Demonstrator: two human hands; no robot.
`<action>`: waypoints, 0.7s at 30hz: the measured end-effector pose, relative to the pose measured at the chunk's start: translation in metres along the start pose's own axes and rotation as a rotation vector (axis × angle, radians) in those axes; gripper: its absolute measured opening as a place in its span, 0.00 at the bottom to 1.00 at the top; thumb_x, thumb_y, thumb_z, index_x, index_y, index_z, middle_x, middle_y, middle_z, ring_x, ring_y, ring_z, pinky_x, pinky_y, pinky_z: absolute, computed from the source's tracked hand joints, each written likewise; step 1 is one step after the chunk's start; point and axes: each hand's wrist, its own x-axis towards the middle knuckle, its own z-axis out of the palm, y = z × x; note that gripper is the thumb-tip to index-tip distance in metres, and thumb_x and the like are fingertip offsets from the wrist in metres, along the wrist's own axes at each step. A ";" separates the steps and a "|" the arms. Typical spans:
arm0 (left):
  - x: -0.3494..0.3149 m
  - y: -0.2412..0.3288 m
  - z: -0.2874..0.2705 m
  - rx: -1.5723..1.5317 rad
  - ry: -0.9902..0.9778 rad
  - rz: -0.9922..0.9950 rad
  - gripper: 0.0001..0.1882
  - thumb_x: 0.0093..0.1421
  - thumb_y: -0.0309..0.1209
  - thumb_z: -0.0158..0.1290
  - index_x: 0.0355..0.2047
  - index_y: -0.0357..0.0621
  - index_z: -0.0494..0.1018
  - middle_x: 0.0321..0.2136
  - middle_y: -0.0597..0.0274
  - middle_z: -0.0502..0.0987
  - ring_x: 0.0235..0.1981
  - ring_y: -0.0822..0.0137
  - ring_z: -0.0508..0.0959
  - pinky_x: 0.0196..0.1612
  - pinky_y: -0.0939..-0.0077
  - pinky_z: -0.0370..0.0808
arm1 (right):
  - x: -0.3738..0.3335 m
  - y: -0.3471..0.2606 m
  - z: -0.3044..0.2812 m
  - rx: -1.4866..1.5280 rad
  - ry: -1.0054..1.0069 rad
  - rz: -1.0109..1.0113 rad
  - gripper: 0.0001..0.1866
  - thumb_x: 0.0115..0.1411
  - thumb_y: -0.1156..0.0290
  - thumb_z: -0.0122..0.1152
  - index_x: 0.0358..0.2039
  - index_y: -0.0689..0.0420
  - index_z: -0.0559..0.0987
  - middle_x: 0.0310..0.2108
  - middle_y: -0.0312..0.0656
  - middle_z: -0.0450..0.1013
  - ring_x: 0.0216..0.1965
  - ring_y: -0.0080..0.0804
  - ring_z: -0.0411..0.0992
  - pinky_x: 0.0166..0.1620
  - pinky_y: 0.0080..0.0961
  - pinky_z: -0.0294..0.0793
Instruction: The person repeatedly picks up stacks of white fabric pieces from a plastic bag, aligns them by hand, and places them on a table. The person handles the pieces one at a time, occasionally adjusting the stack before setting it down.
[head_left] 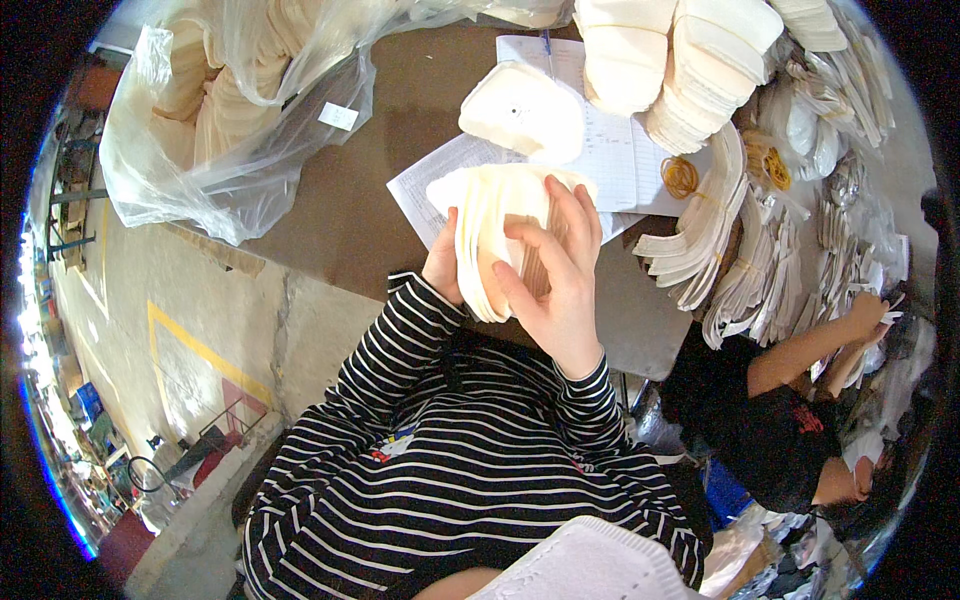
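In front of my chest, over the table's near edge, I hold a stack of thin cream-coloured pads point(482, 240) between both hands. My left hand point(443, 264) grips the stack's left side, its fingers mostly hidden. Bent round the right side is my right hand point(560, 275), with the thumb and fingertips against the layered edges. Just beyond the stack, a single cream pad with a small dark dot point(520, 110) lies on printed paper sheets point(420, 180).
At the left a clear plastic bag point(240, 190) holds many similar pads. Taller pad stacks point(625, 60) stand at the back right. Rubber bands point(679, 177) and bundled curved strips point(700, 245) lie to the right, where a person in black point(770, 420) handles strips.
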 end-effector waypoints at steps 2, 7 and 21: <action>0.000 -0.003 -0.006 0.087 0.097 0.047 0.43 0.66 0.64 0.36 0.69 0.44 0.54 0.64 0.50 0.65 0.64 0.53 0.67 0.67 0.55 0.64 | -0.004 -0.004 0.003 0.046 0.117 0.130 0.35 0.47 0.72 0.73 0.57 0.54 0.69 0.67 0.58 0.53 0.70 0.59 0.45 0.68 0.50 0.50; -0.012 -0.005 -0.026 0.187 -0.024 0.208 0.45 0.62 0.60 0.52 0.68 0.42 0.54 0.63 0.55 0.67 0.63 0.57 0.68 0.65 0.59 0.66 | -0.012 0.006 0.018 0.438 0.155 0.413 0.56 0.47 0.70 0.75 0.68 0.62 0.47 0.66 0.68 0.51 0.68 0.59 0.51 0.68 0.47 0.53; -0.017 -0.020 0.026 0.364 0.092 -0.028 0.30 0.65 0.38 0.55 0.62 0.35 0.61 0.54 0.56 0.75 0.52 0.63 0.77 0.55 0.64 0.76 | 0.003 -0.015 -0.074 -0.244 0.225 0.306 0.53 0.43 0.62 0.76 0.67 0.61 0.57 0.45 0.56 0.76 0.40 0.57 0.77 0.45 0.45 0.77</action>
